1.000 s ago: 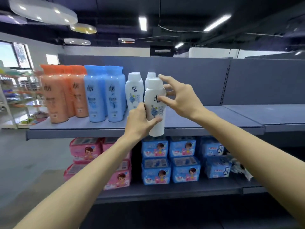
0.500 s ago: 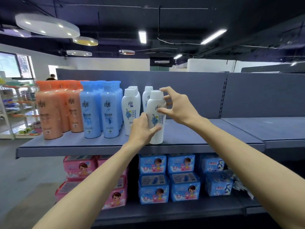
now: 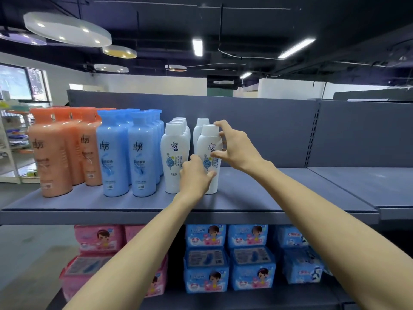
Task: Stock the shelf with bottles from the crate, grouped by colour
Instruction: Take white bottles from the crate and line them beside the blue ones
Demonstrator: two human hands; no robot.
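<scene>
A white bottle (image 3: 209, 142) stands upright on the grey shelf (image 3: 134, 203), in front of another white one (image 3: 202, 124). My left hand (image 3: 195, 175) wraps round its lower body. My right hand (image 3: 234, 148) pinches its upper right side with thumb and fingertips. Just to the left stands a row of white bottles (image 3: 175, 153). Blue bottles (image 3: 127, 151) come further left, then orange bottles (image 3: 58, 151) at the far left. No crate is in view.
The shelf's right part (image 3: 301, 186) is bare, and a second bare shelf section (image 3: 368, 184) joins it. Below sit pink packs (image 3: 98, 238) and blue packs (image 3: 228, 258). A grey back panel (image 3: 257, 121) rises behind the bottles.
The white bottle has gone from hanging over the shelf edge to standing on the shelf behind that edge. Both hands moved forward with it and still hold it.
</scene>
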